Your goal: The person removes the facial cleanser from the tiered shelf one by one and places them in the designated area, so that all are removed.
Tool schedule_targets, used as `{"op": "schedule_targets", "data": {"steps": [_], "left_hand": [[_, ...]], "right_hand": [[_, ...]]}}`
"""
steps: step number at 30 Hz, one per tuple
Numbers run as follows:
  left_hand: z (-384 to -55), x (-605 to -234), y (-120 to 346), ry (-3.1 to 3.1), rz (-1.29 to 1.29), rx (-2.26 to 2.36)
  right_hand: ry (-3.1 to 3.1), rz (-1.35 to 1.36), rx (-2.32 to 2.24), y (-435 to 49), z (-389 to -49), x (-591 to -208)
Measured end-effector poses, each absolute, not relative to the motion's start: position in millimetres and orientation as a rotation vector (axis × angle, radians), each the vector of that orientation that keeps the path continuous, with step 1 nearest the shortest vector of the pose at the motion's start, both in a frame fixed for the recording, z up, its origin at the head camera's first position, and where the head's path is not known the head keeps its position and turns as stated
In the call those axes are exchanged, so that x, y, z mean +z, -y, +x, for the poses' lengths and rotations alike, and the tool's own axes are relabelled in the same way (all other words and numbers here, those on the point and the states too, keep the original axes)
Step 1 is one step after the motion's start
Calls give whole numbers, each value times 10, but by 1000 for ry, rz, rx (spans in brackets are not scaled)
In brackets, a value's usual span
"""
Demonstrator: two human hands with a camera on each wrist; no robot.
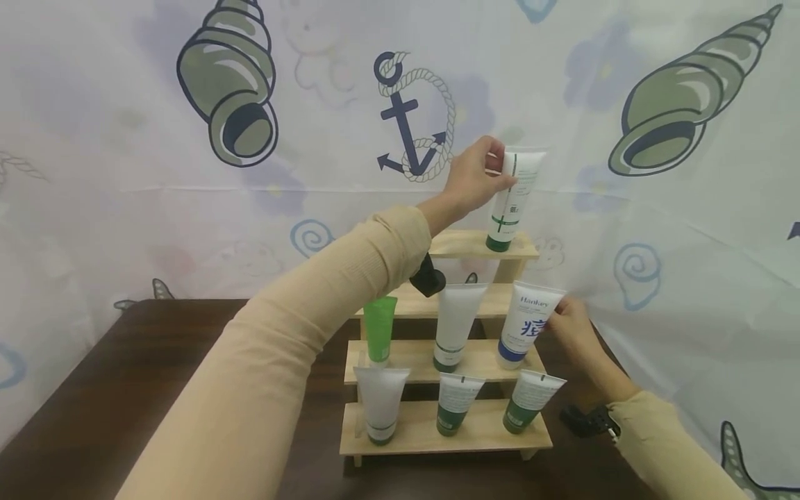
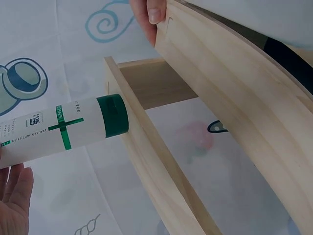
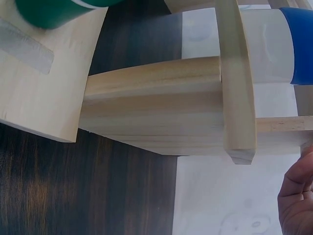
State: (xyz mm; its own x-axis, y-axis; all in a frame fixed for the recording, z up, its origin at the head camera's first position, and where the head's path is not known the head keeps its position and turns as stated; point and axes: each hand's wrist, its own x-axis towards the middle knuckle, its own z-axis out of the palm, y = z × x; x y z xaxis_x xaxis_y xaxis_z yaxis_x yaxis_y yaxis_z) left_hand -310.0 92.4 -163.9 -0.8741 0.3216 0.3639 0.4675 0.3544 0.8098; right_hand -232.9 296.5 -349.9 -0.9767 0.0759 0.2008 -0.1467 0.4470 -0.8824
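Note:
My left hand [image 1: 475, 173] pinches a white tube [image 1: 517, 187] with a dark green cap between thumb and fingers, near its upper end. The tube stands cap down, slightly tilted, at the right end of the top step of a wooden tiered stand [image 1: 456, 243]. In the left wrist view its green cap [image 2: 112, 115] meets the step's edge. Lower on the right, my right hand [image 1: 571, 323] is partly hidden behind a white-and-blue tube [image 1: 531, 319]. The left wrist view shows its fingers [image 2: 155, 12] gripping the end of a wooden step.
A green tube [image 1: 379, 326] and a white tube [image 1: 459, 319] share the step with the blue-capped one. Three tubes stand on the lowest step [image 1: 419, 443]. The dark wooden table [image 1: 156, 389] meets a patterned cloth [image 1: 312, 125] behind the stand.

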Motion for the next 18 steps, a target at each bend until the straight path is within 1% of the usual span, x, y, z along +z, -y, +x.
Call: {"op": "schedule_targets", "data": {"steps": [9,18], "left_hand": [[-3066,-1679,-798,2446,-703,-1573],[-3010,-1489,-619,2389,-667,-1626]], "right_hand": [[2526,36,1547,-2926,-2333,-3575],[2527,28,1514,-2971,-2329,-3535]]}}
